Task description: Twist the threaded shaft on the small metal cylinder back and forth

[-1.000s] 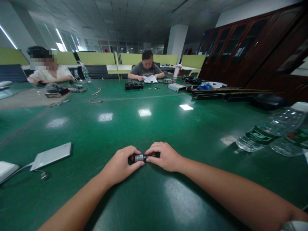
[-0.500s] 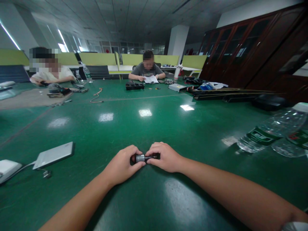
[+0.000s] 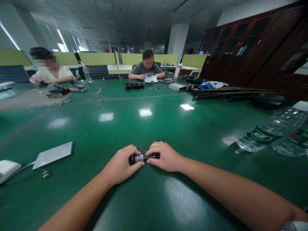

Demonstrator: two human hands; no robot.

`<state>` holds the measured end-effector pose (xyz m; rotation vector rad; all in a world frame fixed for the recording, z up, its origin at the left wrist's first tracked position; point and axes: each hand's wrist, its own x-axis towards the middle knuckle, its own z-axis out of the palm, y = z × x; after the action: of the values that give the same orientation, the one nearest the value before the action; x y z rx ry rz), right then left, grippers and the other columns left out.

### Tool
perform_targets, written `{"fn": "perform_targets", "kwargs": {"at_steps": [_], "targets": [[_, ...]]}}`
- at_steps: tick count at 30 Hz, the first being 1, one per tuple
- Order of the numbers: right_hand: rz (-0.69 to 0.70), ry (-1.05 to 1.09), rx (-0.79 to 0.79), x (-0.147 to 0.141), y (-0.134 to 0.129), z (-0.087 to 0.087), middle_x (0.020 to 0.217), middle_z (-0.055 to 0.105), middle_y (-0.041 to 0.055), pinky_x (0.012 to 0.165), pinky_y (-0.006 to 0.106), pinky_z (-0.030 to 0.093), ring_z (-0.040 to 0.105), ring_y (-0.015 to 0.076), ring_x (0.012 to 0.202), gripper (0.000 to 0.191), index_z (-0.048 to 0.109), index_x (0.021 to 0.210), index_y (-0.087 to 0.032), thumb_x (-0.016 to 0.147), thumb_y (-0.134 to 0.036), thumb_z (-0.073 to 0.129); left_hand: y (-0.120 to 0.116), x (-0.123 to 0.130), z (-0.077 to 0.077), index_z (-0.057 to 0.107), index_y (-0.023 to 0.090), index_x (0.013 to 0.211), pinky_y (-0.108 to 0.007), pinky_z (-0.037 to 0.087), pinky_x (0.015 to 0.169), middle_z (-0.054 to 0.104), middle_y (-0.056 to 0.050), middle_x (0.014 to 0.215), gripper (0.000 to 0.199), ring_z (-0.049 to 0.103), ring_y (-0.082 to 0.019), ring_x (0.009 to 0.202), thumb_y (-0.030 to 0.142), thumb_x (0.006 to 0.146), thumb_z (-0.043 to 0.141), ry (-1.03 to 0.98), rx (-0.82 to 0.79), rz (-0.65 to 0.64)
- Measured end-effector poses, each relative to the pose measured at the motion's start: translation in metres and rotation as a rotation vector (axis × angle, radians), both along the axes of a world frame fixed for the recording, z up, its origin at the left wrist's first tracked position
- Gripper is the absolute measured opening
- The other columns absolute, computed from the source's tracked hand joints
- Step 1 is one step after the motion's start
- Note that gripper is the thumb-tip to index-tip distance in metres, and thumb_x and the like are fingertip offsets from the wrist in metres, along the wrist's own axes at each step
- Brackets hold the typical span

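Observation:
Low over the green tabletop (image 3: 125, 128), both hands hold one small part lying sideways. My left hand (image 3: 124, 164) has thumb and fingers closed round its silver cylinder (image 3: 139, 158). My right hand (image 3: 165, 157) pinches the thin dark shaft (image 3: 150, 157) that sticks out of the cylinder's right side. The fingertips of the two hands are close together, and the part's outer ends are partly hidden by the fingers.
At the left lie a silver power bank (image 3: 53, 155), a white adapter (image 3: 9, 170) and a small metal piece (image 3: 46, 174). Water bottles (image 3: 262, 136) stand at the right. Across the table sit two people, near a black tray (image 3: 134, 86) and dark rails (image 3: 216, 93).
The silver cylinder and my left hand have shifted very slightly left, while my right hand looks almost unmoved. Both grips are kept.

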<state>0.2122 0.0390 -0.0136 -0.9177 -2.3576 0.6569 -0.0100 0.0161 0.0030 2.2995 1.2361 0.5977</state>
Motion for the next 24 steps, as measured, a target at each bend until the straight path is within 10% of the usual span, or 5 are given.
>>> {"fn": "perform_targets", "kwargs": {"at_steps": [24], "targets": [[-0.021,0.004,-0.017,-0.0004,0.0008,0.0023,0.083,0.072,0.0039,0.076,0.030,0.045,0.062,0.0172,0.080,0.014,0.075,0.092,-0.018,0.078,-0.019,0.072,0.0000,-0.0052,-0.0002,0.062,0.018,0.092,-0.030,0.044,0.069,0.061,-0.002,0.084,0.017,0.058,-0.018,0.076,0.034,0.086,0.064,-0.003,0.020,-0.012]]}}
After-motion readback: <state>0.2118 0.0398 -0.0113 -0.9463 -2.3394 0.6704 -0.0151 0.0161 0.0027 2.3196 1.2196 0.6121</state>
